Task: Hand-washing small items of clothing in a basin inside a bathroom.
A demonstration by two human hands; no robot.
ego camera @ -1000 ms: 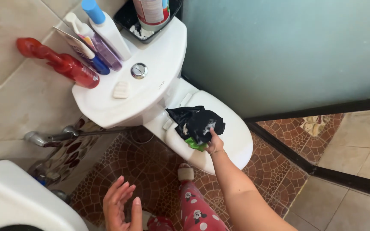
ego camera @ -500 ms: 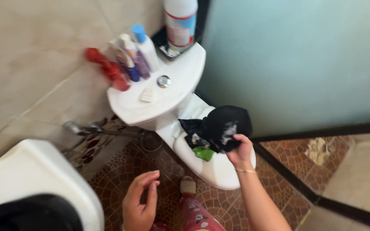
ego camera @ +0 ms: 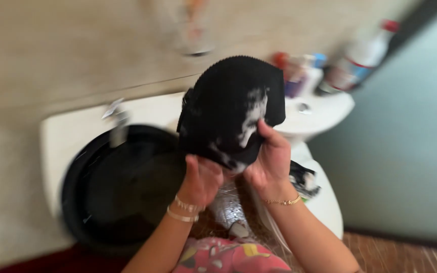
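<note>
Half a second ago only my right hand [ego camera: 268,164] held the black cloth [ego camera: 231,106] over the toilet; now my left hand [ego camera: 202,179] grasps it too, raised beside the black basin [ego camera: 122,187]. Soapy white streaks mark it.

Both forearms rise side by side, left hand [ego camera: 202,178] and right hand [ego camera: 270,161] each closed in a grip.

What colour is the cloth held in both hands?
Black with white suds, seen in the head view: cloth, left hand, right hand.
</note>
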